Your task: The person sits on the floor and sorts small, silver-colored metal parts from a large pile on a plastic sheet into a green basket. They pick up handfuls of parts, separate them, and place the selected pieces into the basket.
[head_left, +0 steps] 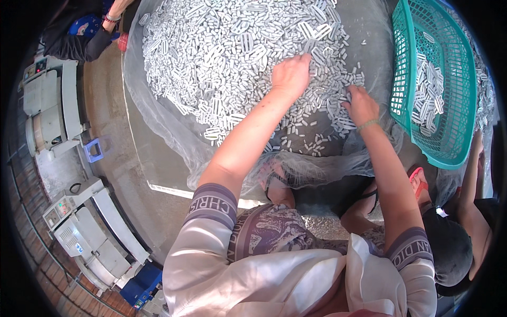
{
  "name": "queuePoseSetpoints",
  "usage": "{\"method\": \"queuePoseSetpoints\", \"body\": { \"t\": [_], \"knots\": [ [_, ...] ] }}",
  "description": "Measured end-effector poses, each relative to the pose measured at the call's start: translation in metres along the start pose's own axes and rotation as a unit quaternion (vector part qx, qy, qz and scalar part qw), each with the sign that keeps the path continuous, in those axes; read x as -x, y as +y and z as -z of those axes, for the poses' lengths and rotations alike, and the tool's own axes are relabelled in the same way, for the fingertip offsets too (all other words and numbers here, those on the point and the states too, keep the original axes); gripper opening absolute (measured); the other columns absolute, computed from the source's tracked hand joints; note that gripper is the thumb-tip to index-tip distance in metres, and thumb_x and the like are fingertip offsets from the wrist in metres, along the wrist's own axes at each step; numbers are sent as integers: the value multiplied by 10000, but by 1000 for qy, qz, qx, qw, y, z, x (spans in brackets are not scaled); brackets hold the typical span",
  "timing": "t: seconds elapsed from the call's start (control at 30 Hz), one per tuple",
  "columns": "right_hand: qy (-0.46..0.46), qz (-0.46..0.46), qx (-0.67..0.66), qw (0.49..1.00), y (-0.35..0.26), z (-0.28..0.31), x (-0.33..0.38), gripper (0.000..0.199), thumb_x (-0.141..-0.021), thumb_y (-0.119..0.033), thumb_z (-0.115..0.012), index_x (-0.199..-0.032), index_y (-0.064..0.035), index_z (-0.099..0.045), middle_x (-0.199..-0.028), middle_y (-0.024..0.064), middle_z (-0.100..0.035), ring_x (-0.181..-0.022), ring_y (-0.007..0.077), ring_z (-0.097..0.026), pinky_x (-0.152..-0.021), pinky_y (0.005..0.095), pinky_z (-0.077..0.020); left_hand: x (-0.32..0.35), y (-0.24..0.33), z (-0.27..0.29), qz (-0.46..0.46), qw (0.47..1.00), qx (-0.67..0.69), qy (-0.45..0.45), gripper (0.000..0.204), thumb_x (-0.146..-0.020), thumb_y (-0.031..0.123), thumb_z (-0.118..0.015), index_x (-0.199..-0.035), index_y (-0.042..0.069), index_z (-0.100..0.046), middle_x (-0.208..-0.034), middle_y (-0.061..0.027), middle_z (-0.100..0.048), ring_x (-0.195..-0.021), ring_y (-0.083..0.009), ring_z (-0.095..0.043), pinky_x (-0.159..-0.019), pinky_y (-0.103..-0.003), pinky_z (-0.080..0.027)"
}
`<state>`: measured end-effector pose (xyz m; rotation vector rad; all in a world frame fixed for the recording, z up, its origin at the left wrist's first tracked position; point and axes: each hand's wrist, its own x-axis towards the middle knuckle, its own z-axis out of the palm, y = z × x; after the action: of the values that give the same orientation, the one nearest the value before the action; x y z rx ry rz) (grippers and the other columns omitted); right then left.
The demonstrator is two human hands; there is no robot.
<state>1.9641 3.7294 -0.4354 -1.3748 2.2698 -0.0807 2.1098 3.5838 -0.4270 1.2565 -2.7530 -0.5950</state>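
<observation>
A wide heap of small silvery metal pieces (211, 79) covers the table in front of me, short rounded slugs mixed with larger slotted plates. My left hand (292, 74) reaches into the right part of the heap, its fingers pinched at a slotted metal plate (312, 67). To its right, at the heap's edge, my right hand (364, 108) is curled with thumb and fingertips down among the pieces. What those right fingers hold, if anything, is too small to make out. Loose slugs (317, 143) lie scattered nearer to me.
A green plastic basket (446, 150) with slotted plates in it stands at the right. Clear plastic sheeting (311, 162) lies under the heap. Other people sit at the far left, with a hand (117, 10) showing, and lower right. Grey machines (97, 238) line the left.
</observation>
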Motion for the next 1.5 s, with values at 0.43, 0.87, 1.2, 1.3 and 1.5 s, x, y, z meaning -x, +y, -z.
{"method": "queuePoseSetpoints", "body": {
  "t": [0.43, 0.87, 1.2, 1.3, 1.5],
  "knots": [
    [11, -1, -23, 1000, 2, -8, 1, 354, -704, -174, -693, -1022, -107, -552, -1027, 117, -544, -901, 334, -590, -750, 445, -476, -35, -3, 14, -29, 998, 44, 28, 342, -731, 69, -539, -1071, 69, -505, -995, -145, -582, -909, -308, -578, -756, -420, -467],
    [41, -78, -205, 975, 54, 15, -26, 391, -694, -257, -652, -1023, -98, -511, -903, 212, -618, -852, 400, -584, -740, 413, -449, 13, 5, 33, -17, 982, 57, -181, 249, -775, 159, -547, -1023, 145, -557, -922, -113, -635, -898, -282, -598, -721, -413, -480],
    [44, -28, -70, 996, 0, 8, -13, 309, -759, -293, -659, -1011, -133, -579, -921, 166, -635, -882, 342, -598, -731, 428, -468, 40, -6, 27, -87, 986, -18, -144, 420, -670, 257, -720, -1016, 78, -564, -956, -104, -587, -914, -273, -582, -741, -382, -487],
    [23, -49, -71, 996, -2, 7, -14, 314, -745, -267, -671, -1013, -128, -583, -938, 159, -633, -896, 329, -598, -742, 424, -469, 47, 6, 24, -113, 981, -1, -155, 387, -673, 259, -711, -983, 79, -566, -971, -107, -571, -923, -272, -574, -735, -386, -488],
    [65, -16, -121, 990, 6, 3, -18, 287, -712, -118, -638, -993, -92, -592, -874, 153, -641, -859, 314, -612, -739, 395, -479, 68, 22, -19, -97, 983, 12, -155, 291, -679, 237, -685, -892, 74, -573, -901, -103, -584, -874, -272, -589, -723, -398, -490]
  ]
}}
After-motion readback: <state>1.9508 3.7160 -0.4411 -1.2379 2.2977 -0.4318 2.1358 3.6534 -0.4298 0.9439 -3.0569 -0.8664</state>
